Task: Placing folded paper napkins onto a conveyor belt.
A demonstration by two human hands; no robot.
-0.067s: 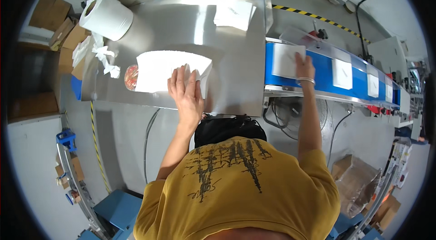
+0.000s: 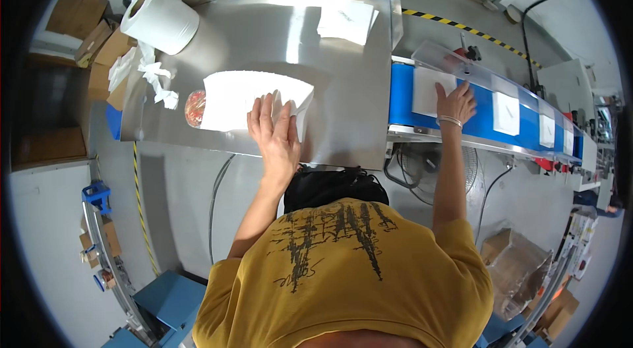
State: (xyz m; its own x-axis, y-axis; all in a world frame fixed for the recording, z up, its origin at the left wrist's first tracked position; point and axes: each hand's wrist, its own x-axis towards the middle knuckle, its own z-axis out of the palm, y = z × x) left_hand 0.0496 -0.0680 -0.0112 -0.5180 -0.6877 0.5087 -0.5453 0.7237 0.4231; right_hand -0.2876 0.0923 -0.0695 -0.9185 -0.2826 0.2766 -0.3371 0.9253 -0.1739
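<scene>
My left hand (image 2: 273,134) lies with fingers stretched out on the right end of a fanned row of flat white sheets or packets (image 2: 231,103) on the steel table. At the row's left end sits a round red-and-white thing (image 2: 195,109) in clear wrap. On the blue conveyor belt (image 2: 401,94) at the right, my right hand (image 2: 456,104) is open with fingers spread. It hovers at the right edge of a flat white packet (image 2: 426,92); whether it touches the packet I cannot tell. Farther along the belt lies another white packet (image 2: 506,114), with more beyond.
A large white paper roll (image 2: 165,22) stands at the table's far left, crumpled paper (image 2: 158,81) beside it. A stack of white sheets (image 2: 346,22) lies at the back. A clear guard (image 2: 455,61) runs along the belt's far side; a fan (image 2: 438,167) stands below.
My right hand has spread its fingers and moved a little right. The white packets have shifted right along the belt. My left hand stays on the white row.
</scene>
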